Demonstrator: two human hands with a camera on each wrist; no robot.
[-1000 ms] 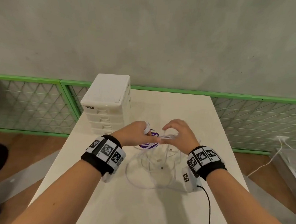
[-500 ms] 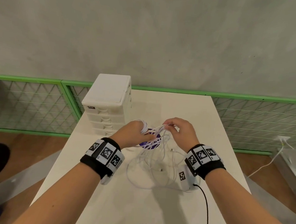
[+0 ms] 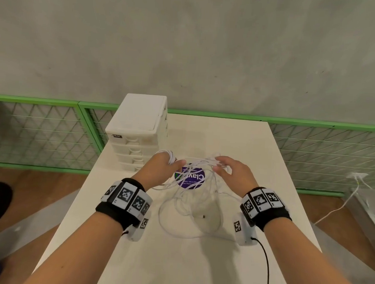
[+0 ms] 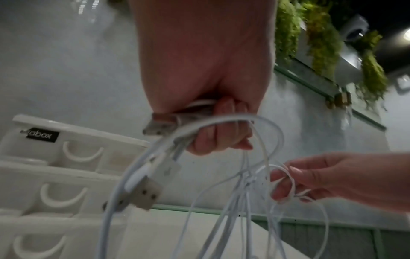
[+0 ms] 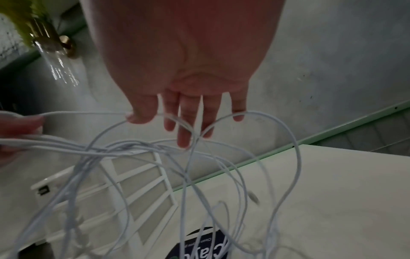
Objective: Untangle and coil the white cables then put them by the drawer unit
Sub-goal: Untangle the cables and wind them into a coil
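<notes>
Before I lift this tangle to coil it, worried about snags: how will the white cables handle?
Likely floppy: the white cables sag in loose loops from the left hand and right hand. Probably light, since a few fingers hold strands up. Crossed strands and the dangling plug may snag and drag the loops lying on the table.

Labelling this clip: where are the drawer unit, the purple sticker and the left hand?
drawer unit (image 3: 140, 114), head view, its flat top.
purple sticker (image 3: 198, 179), head view, its right half.
left hand (image 3: 160, 169), head view, back of the hand.
</notes>
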